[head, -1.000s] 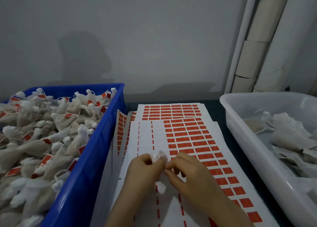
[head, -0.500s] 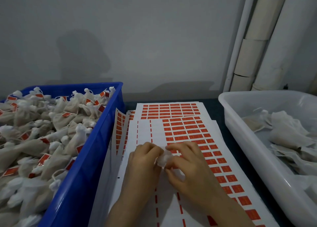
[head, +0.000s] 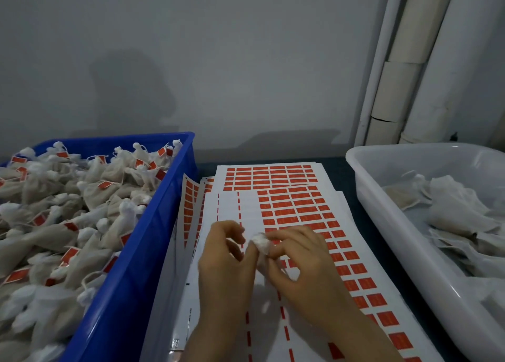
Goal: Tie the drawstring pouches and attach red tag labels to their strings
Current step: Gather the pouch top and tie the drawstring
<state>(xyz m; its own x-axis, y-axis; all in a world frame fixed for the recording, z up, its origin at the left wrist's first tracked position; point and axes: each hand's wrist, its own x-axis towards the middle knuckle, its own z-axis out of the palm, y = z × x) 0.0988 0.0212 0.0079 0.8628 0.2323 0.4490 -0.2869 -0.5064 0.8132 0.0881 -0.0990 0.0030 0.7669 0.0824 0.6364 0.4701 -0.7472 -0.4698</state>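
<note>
Centrally, white pouch [head: 261,243] in fingertip pinch of left hand [head: 226,257] and right hand [head: 299,266], above label sheet [head: 228,211].

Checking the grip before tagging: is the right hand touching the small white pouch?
Touching. The head view shows the right hand pinching the pouch at its bunched top, no gap visible.
</note>
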